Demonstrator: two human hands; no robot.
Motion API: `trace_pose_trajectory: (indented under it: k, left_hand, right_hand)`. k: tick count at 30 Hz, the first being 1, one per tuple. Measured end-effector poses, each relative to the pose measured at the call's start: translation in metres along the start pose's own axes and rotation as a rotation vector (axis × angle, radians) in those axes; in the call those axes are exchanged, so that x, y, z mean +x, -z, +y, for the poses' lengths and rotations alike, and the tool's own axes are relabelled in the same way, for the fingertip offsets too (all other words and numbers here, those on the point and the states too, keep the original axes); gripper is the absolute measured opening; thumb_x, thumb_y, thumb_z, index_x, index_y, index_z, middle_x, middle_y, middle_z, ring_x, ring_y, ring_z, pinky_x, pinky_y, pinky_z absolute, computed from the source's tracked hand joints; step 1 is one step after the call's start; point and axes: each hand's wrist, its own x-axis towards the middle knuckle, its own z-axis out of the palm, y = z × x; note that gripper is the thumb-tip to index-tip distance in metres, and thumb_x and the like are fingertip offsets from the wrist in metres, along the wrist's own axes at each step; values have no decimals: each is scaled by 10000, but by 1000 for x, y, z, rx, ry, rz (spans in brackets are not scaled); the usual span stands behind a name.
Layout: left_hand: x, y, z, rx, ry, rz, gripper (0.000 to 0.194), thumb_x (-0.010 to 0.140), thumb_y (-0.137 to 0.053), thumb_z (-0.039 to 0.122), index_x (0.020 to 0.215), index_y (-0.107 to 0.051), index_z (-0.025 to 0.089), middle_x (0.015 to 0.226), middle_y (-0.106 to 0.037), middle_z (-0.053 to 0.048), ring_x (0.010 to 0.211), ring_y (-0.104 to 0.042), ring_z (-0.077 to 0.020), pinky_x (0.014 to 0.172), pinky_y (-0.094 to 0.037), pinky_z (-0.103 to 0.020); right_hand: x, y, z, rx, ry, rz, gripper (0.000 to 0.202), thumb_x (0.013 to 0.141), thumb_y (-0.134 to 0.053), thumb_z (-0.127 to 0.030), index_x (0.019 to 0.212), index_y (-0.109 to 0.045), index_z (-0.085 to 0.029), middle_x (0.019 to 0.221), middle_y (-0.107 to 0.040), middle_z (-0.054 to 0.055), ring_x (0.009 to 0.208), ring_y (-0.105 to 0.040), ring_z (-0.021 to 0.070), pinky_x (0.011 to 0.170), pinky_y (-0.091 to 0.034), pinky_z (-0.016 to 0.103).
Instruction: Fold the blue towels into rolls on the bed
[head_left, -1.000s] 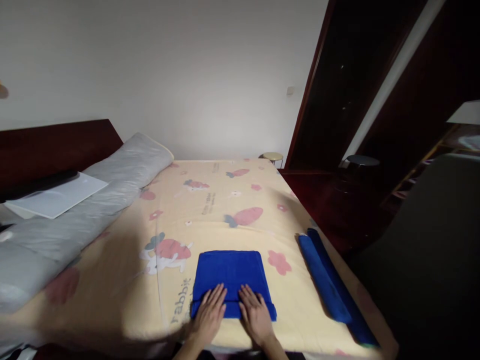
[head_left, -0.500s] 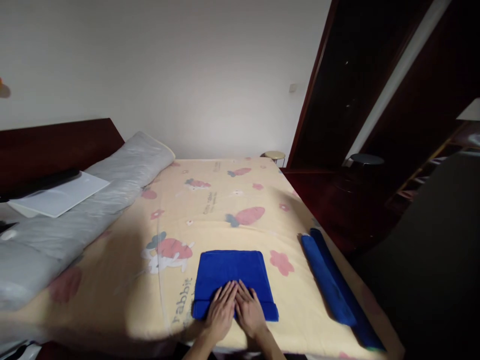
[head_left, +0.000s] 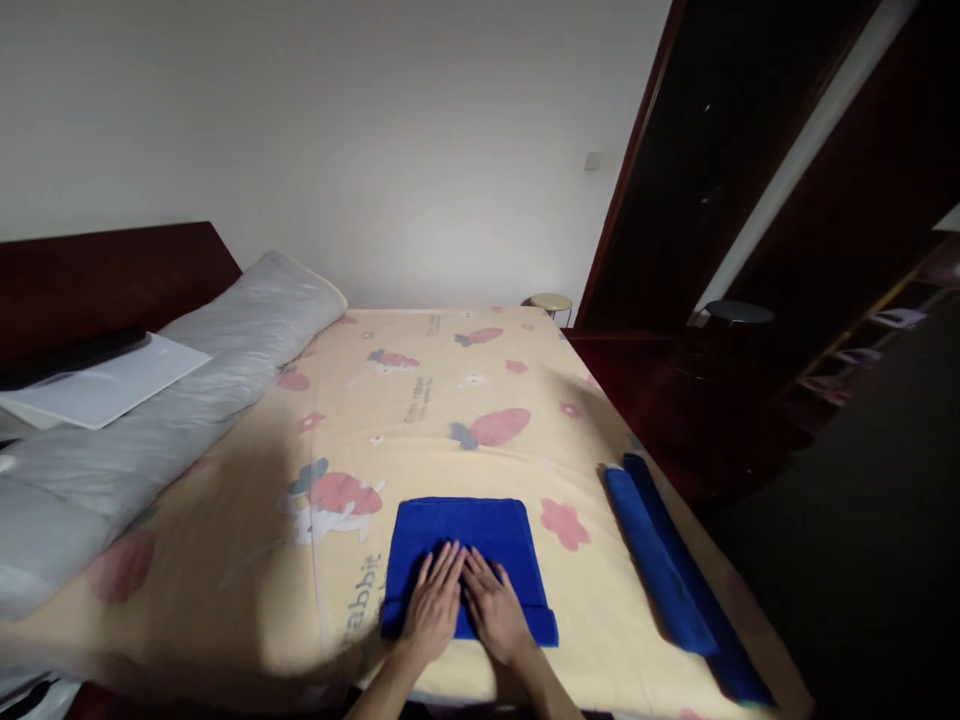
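A blue cloth (head_left: 469, 520), folded into a flat rectangle, lies near the front edge of the bed (head_left: 480, 470). A thicker fold crosses its near side. My left hand (head_left: 435, 605) rests flat on the cloth left of its middle, fingers stretched forward. Beside it my right hand (head_left: 495, 610) lies flat too, palm down, fingers angled toward the left hand. Both hands are open and press on the cloth without gripping it. The index fingertips of the two hands almost meet.
Two rolled blue cloths (head_left: 660, 560) lie along the bed's right edge. A grey quilt (head_left: 225, 340) is bunched at the left, with a white board (head_left: 112, 380) on it. A round stool (head_left: 551, 302) stands beyond the far edge, another (head_left: 740, 312) at the right.
Both hands have slid a little forward on the blue cloth, away from the near edge. The view has shifted slightly.
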Motion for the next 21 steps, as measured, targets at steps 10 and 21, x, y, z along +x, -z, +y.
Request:
trace_pose_trajectory:
  k: [10, 21]
  left_hand:
    - [0, -14, -76, 123, 335, 5, 529, 1037, -320, 305, 1563, -289, 269, 1558, -432, -81, 1440, -406, -237, 1163, -316, -505]
    - [44, -19, -31, -34, 82, -108, 544, 1037, -273, 258, 1581, -248, 257, 1601, -363, -47, 1467, -359, -200, 1165, -351, -428]
  right_hand:
    - [9, 13, 88, -158, -357, 166, 556, 1024, -316, -430, 1499, -444, -171, 1562, -363, 147, 1463, -326, 301, 1143, -305, 582]
    - [50, -6, 29, -68, -79, 30, 534, 1040, -319, -428, 1550, -342, -269, 1595, -318, 57, 1482, -291, 235, 1178, -290, 477]
